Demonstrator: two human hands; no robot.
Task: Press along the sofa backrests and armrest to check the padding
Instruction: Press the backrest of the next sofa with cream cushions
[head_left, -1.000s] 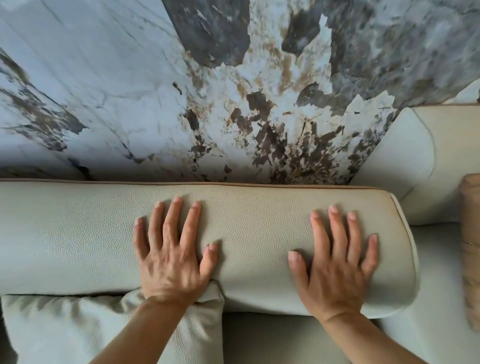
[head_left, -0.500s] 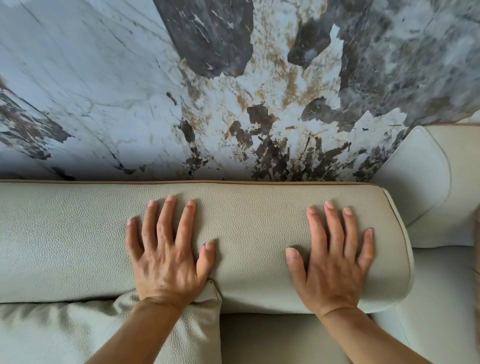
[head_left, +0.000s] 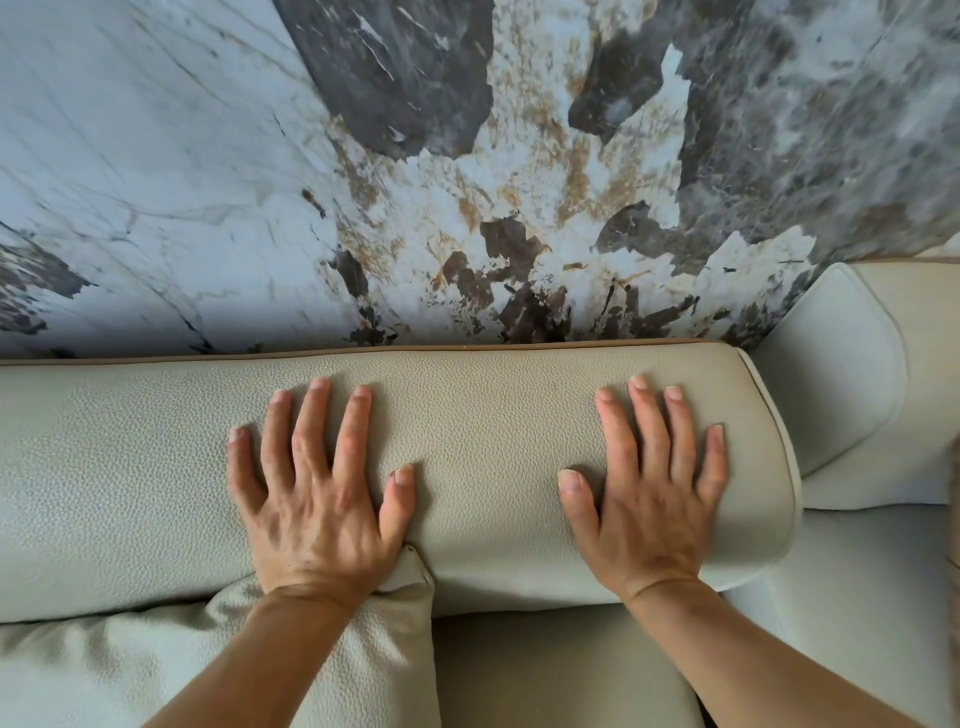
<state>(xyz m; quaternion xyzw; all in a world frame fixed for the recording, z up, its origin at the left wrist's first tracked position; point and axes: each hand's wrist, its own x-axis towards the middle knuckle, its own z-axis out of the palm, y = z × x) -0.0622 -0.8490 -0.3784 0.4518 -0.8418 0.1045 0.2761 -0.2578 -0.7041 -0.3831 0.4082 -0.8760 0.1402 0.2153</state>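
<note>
A pale beige leather backrest (head_left: 483, 431) with brown piping runs across the middle of the view. My left hand (head_left: 317, 499) lies flat on it left of centre, fingers spread, palm down. My right hand (head_left: 649, 493) lies flat in the same way near the backrest's right end. Both hold nothing. A second padded section of the sofa (head_left: 841, 374) stands at the right, at an angle to the first.
A marble-patterned wall (head_left: 415, 182) rises directly behind the backrest. A loose cushion (head_left: 156, 665) of the same leather sits under my left forearm. The seat (head_left: 561, 670) lies below, between my arms.
Both hands stay flat on the backrest at about the same spots. The view has shifted slightly, so the section at the right sits lower and further right in frame.
</note>
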